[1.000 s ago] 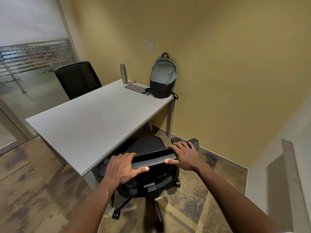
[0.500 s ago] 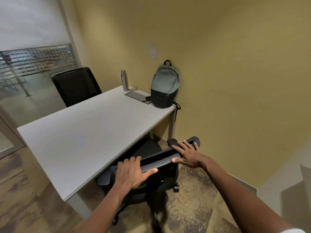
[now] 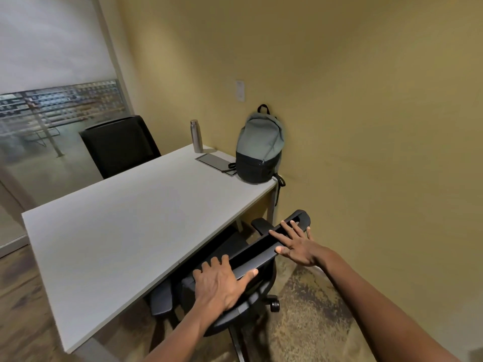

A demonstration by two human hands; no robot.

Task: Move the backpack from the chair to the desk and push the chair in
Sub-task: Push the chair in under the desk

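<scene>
A grey-green backpack (image 3: 260,147) with a black lower half stands upright on the far right corner of the white desk (image 3: 125,226), leaning against the yellow wall. The black office chair (image 3: 251,254) sits tucked partly under the desk's near right side, its seat mostly hidden by the desktop. My left hand (image 3: 222,283) lies over the top of the chair's backrest, fingers over the front and thumb along the rear edge. Flat on the backrest's right end rests my right hand (image 3: 295,244), its fingers spread.
A steel bottle (image 3: 196,136) and a flat grey notebook (image 3: 215,161) lie beside the backpack. A second black chair (image 3: 120,145) stands at the desk's far side. The yellow wall is close on the right; a glass partition is at left.
The chair has rolled further in under the desk with both hands on its backrest. My right hand's fingers have spread flatter, and the view has moved closer and tilted up.
</scene>
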